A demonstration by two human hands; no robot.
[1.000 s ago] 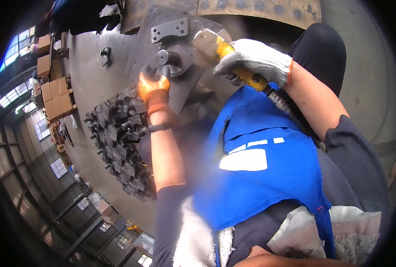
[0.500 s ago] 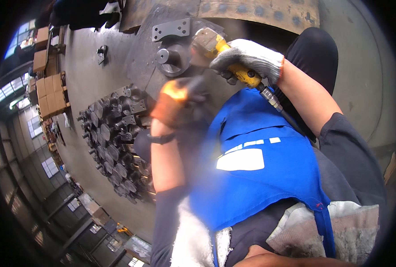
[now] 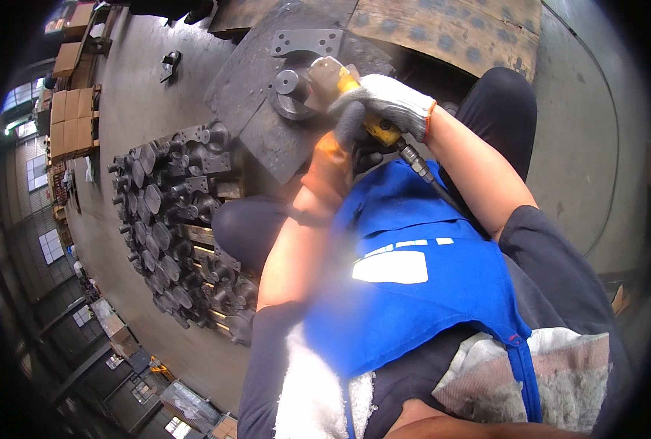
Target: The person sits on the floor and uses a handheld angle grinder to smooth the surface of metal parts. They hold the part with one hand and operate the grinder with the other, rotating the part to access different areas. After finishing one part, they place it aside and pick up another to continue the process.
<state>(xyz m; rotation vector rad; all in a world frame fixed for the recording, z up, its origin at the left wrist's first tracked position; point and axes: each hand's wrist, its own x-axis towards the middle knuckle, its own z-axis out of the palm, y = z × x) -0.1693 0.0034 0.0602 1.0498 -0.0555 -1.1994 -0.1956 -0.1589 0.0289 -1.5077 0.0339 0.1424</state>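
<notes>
My right hand (image 3: 395,102), in a white and grey glove, is wrapped round a yellow air grinder (image 3: 382,130) with a worn metal guard at its head. Against the grinder's near side is my left hand (image 3: 338,150), in an orange and dark grey glove. Its fingers curl at the tool body, partly hidden and blurred. Close to the grinder head stands a dark metal part (image 3: 291,84) with a round base, a short cylinder and a drilled flange plate (image 3: 307,42). The part rests on a dark steel plate (image 3: 256,121).
On the left, several similar dark metal parts (image 3: 157,234) crowd a wooden pallet (image 3: 201,235). A single part (image 3: 169,66) lies on the floor. A wooden board (image 3: 450,33) lies at the far side. An air hose (image 3: 457,205) runs from the grinder past my lap.
My left hand has moved right and up, from beside the metal part to the grinder. My right hand still grips the grinder. The view has shifted slightly.
</notes>
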